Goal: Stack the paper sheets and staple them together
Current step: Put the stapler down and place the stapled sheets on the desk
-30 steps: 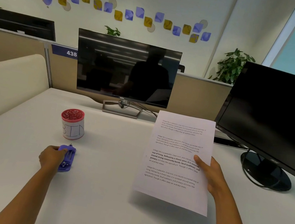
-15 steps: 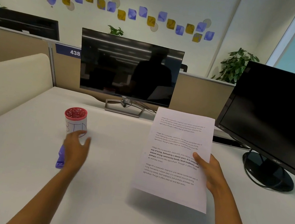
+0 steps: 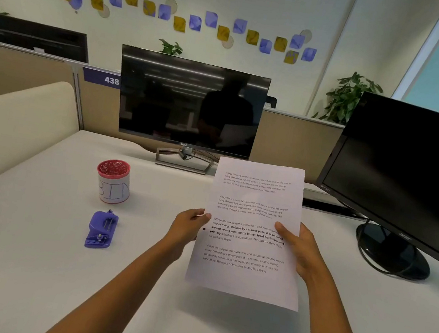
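White paper sheets (image 3: 247, 246) with printed text paragraphs are held upright above the desk, near the middle. My left hand (image 3: 186, 227) grips their left edge with the thumb on the front. My right hand (image 3: 300, 248) grips their right edge the same way. I cannot tell how many sheets lie behind the front one. A purple stapler (image 3: 101, 230) lies on the white desk (image 3: 22, 264), to the left of my left forearm, touched by neither hand.
A white cup with a red mesh rim (image 3: 113, 181), marked "BIN", stands just behind the stapler. A Dell monitor (image 3: 189, 103) stands at the back centre. A black monitor (image 3: 414, 175) with a round base fills the right. A beige divider (image 3: 12, 114) borders the left.
My left hand has left the stapler on the desk and moved right to take the left edge of the sheets. My right hand has kept its hold on the sheets.
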The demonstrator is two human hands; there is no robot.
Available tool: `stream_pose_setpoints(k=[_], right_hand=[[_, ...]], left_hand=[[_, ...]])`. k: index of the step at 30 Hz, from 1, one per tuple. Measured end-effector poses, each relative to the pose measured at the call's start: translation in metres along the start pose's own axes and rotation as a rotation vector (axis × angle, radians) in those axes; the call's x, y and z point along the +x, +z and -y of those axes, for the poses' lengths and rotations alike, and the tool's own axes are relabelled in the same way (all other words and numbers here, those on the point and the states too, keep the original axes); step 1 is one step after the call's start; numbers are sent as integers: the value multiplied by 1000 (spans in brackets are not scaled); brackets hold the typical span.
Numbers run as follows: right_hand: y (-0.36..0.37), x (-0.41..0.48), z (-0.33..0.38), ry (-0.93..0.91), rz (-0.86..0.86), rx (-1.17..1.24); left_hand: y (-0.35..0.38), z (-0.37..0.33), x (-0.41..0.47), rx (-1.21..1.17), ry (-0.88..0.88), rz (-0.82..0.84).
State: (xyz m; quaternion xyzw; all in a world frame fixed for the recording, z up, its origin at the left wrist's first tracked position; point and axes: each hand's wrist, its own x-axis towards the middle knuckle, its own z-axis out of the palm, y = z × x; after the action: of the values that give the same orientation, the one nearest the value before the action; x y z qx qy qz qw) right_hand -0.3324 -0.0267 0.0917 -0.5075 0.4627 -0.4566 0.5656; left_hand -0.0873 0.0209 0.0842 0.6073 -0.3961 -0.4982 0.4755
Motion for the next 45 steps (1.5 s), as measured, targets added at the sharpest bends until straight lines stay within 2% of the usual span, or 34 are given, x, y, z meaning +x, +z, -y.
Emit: stream_pose_setpoints(k=[11, 24, 27, 34, 45], right_hand=[[-11, -7, -6, -17, -69, -37], [-69, -14, -26, 71, -146, -81], [-81, -11, -28, 28, -207, -83], [-118, -4, -35, -4, -404, -53], [-174, 16, -41, 22, -469, -222]], left_hand=[[23, 4, 9, -129, -34, -270], [72, -23, 33, -238, -48, -337], [86, -28, 36, -183, -42, -314], [128, -11, 26, 10, -81, -72], [198, -2, 34, 167, -36, -94]])
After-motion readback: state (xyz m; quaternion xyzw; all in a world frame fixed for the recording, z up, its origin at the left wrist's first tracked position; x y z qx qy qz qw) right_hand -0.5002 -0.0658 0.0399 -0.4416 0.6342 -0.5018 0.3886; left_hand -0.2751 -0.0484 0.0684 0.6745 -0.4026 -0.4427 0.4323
